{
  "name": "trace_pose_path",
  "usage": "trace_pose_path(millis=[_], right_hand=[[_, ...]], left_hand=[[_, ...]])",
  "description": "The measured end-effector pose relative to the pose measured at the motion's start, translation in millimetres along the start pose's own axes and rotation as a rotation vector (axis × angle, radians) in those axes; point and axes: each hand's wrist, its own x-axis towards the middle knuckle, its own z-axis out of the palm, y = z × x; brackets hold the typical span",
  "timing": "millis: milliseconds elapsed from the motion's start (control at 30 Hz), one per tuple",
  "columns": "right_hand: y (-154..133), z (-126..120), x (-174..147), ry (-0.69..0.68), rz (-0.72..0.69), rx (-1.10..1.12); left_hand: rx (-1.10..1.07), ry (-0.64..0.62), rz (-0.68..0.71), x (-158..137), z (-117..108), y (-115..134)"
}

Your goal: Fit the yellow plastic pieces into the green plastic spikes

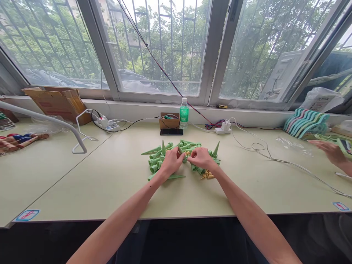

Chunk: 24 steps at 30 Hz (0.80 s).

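Hands, green cones well inside table edge

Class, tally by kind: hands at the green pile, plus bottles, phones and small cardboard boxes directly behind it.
Left hand and right hand: 2
Bottle: 1
Phone: 1
Small cardboard box: 1
Total: 5

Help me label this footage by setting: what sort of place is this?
Probably a small indoor workshop or hand-assembly room: a long pale table runs beneath barred windows, green pieces lie heaped on it, and another person's hand shows at the right edge.
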Motion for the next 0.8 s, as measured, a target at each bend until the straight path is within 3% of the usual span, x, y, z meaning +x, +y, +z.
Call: trace_pose_path(millis=[233, 533, 800], right_hand=[[-0.6, -2.2, 0.5, 0.084, 0.058, 0.152], [3.3, -3.6, 3.9, 0.402, 0.096, 0.245], [4.8, -2.1, 4.4, 0.478, 0.064, 0.245]], left_hand=[[-0.109, 0.053, -0.066, 0.7, -4.3, 4.3], [-0.070, -0.036, 0.013, -0.4, -1.1, 3.2], [-0.038, -0.106, 0.052, 0.4, 0.4, 1.0]])
